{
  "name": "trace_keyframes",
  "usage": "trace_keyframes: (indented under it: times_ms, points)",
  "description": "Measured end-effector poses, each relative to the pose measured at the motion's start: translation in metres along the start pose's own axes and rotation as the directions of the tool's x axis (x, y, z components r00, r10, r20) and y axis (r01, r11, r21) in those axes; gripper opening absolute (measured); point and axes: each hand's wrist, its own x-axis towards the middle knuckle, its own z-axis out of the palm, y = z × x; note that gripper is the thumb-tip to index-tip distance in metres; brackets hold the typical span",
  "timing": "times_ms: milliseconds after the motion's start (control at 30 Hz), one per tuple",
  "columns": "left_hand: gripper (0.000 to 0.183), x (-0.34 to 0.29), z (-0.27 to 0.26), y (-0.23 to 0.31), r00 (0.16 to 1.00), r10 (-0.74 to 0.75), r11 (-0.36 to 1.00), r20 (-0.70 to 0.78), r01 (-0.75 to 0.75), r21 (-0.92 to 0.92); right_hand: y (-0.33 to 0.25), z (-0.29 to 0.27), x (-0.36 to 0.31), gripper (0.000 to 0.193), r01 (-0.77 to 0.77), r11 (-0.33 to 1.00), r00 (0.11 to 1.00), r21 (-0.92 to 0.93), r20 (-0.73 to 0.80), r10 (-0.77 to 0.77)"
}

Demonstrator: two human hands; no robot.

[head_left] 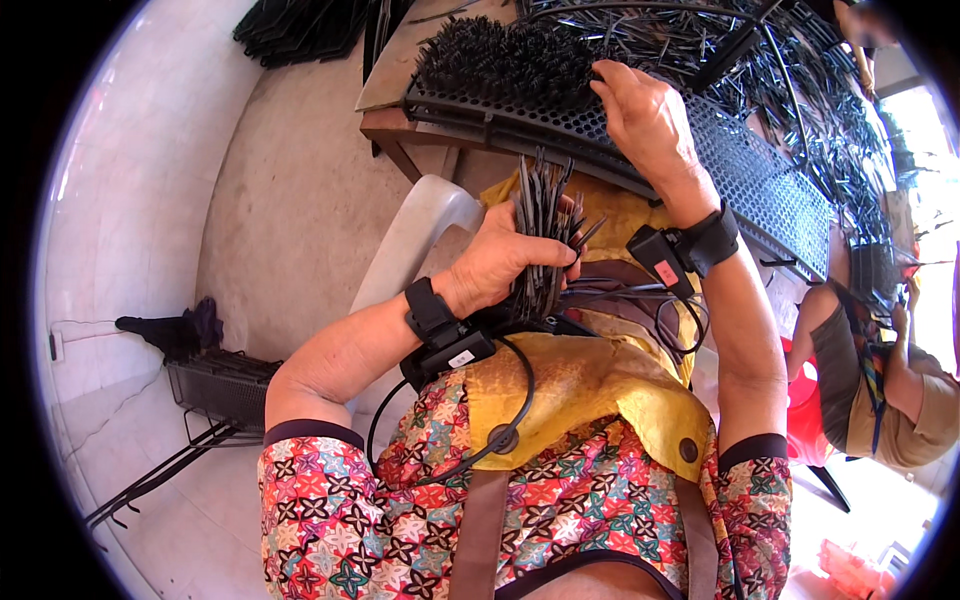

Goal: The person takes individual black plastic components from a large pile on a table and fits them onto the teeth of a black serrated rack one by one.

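Observation:
My left hand (497, 258) is wrapped round a bundle of thin dark strips (541, 215), held upright above my lap. One strip pokes out sideways past the thumb. Farther off, my right hand (648, 122) is over the black perforated tray (745, 152), with thumb and fingers pinched together. Its fingertips are at the right end of a dense block of dark strips (505, 62) standing on end in the tray. Whatever lies between those fingertips is too small to make out. The right part of the tray shows its bare holed surface.
Behind the tray, a large loose heap of dark strips (850, 150) covers the table (390, 90). A white plastic chair arm (420, 225) is left of my left hand. A wire basket (215, 390) stands far left. Another person (895, 395) sits at right. Cables hang from my wrist devices.

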Motion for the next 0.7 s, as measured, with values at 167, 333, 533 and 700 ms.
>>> trace_keyframes:
  times_ms: [167, 333, 533, 700]
  points:
    - [0.041, -0.001, 0.000, 0.000, 1.000, -0.016, 1.000, 0.009, 0.016, -0.009, 0.010, -0.002, 0.021, 0.020, -0.052, 0.998, 0.991, 0.022, 0.126, 0.048]
    - [0.042, -0.001, 0.002, 0.002, 1.000, -0.015, 1.000, 0.011, 0.015, -0.008, 0.004, -0.008, 0.025, 0.021, -0.078, 0.997, 0.976, -0.009, 0.202, 0.078]
    - [0.042, -0.002, 0.004, 0.002, 1.000, -0.030, 0.999, 0.010, 0.030, -0.020, 0.003, -0.006, 0.023, 0.023, -0.107, 0.993, 0.956, -0.048, 0.270, 0.116]
    - [0.042, -0.003, 0.004, 0.003, 1.000, -0.008, 1.000, 0.022, 0.009, -0.020, -0.015, -0.022, 0.002, 0.023, -0.425, 0.862, 0.881, 0.275, 0.344, 0.324]
